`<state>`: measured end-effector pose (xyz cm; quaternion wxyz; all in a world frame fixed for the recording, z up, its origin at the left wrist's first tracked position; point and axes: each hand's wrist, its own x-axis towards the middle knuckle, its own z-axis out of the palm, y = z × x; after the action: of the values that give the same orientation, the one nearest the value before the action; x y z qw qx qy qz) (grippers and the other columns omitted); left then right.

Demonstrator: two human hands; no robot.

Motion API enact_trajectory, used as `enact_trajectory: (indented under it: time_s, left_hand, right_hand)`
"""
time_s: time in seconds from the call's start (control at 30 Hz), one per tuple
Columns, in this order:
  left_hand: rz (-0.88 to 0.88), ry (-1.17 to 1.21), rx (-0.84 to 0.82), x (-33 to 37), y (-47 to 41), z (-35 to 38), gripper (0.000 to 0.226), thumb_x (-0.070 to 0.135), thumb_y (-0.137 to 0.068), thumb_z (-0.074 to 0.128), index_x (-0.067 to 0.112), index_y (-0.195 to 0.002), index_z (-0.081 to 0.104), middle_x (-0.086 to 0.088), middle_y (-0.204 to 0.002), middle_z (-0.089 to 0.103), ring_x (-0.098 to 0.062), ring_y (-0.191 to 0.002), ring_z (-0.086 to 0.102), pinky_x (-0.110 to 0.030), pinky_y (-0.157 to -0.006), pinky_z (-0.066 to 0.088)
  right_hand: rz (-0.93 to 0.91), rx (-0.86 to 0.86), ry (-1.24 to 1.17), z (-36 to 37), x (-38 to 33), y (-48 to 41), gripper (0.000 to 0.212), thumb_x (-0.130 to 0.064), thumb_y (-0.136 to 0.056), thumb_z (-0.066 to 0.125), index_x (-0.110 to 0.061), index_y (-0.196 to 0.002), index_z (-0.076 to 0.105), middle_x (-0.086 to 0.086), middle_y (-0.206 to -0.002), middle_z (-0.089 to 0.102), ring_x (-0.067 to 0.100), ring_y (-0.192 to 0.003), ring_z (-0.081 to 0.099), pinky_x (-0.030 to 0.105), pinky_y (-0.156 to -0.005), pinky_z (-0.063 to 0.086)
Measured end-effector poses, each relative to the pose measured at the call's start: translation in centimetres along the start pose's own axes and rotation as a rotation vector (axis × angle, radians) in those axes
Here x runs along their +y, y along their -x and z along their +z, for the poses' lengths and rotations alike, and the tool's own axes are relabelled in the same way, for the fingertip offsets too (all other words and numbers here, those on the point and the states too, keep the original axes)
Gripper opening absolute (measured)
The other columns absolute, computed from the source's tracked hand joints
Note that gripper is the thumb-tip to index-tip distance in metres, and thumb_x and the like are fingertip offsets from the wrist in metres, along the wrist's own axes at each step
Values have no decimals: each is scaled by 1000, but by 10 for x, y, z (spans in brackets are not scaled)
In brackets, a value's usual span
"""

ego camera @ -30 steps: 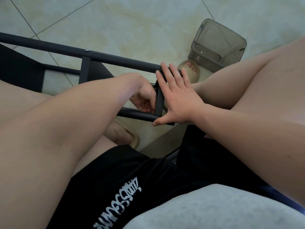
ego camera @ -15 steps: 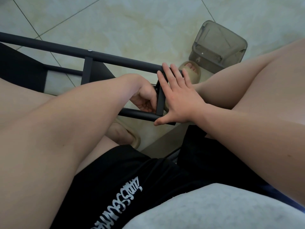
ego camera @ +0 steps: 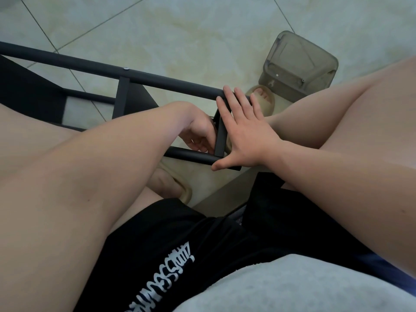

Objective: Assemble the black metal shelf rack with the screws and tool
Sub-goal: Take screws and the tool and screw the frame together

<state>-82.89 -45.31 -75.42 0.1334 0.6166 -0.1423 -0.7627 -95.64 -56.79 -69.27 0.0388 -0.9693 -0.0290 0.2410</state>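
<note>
The left hand (ego camera: pixel 200 134) lies just left of the short crossbar (ego camera: pixel 220 136) with its fingertips tucked against the bar, so whatever they hold cannot be told. The right hand (ego camera: pixel 245 136), on the crossbar's right, hides most of both its end joints. Well left of the crossbar, the rack (ego camera: pixel 90 64) runs off the picture's edge. Beyond the crossbar, the bits inside the grey box (ego camera: pixel 299 66) are too small to name.

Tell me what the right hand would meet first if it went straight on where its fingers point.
Probably the upper black tube of the shelf rack: the right hand lies flat on the end crossbar, its fingertips at that tube. Depth is unclear; beyond it shows only floor tile.
</note>
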Motion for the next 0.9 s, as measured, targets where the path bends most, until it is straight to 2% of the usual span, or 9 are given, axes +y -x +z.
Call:
enact_trajectory:
  time_s: [0.1,0.2,0.27,0.5,0.67,0.9]
  left_hand:
    - [4,13,-10,0,1,0,9,7,-87,69,13,-93,70,2,-75,68,-12,-73,60,-27,-74,47]
    - [12,22,-22,-1,0,0,26,5,-88,67,9,-114,70,-4,-100,70,-17,-92,63,-31,-85,47]
    - [15,31,-19,-1,1,-1,29,4,-88,67,9,-116,70,-5,-107,69,-18,-96,64,-32,-87,49]
    - [4,24,2,-2,3,-4,15,12,-88,69,16,-101,75,1,-102,72,-15,-93,66,-31,-86,50]
    - [10,7,0,-2,1,0,9,10,-87,70,17,-92,73,3,-83,73,-11,-80,66,-25,-75,49]
    - [30,58,-30,-2,4,-3,19,2,-89,65,18,-97,70,3,-91,70,-11,-83,65,-26,-78,50]
  right_hand:
    - [0,-2,0,0,0,0,153,-100,-55,50,-7,-161,-8,17,-167,-21,35,-155,-18,53,-125,-7]
    - [3,-6,-1,-1,1,-1,153,-100,-54,50,-8,-161,-9,17,-167,-21,35,-155,-19,54,-125,-7]
    - [3,-7,1,-1,1,-1,153,-100,-55,50,-8,-161,-9,17,-167,-22,35,-155,-19,54,-125,-6]
    - [1,-6,-5,-1,0,-1,153,-100,-55,52,-8,-161,-9,17,-167,-21,35,-155,-19,54,-125,-7]
    - [2,-7,-5,-2,0,0,153,-99,-55,52,-8,-161,-9,17,-167,-21,35,-155,-19,54,-125,-7]
    - [5,-12,-7,-2,0,-1,153,-99,-55,53,-7,-161,-9,16,-167,-22,35,-155,-19,55,-125,-6]
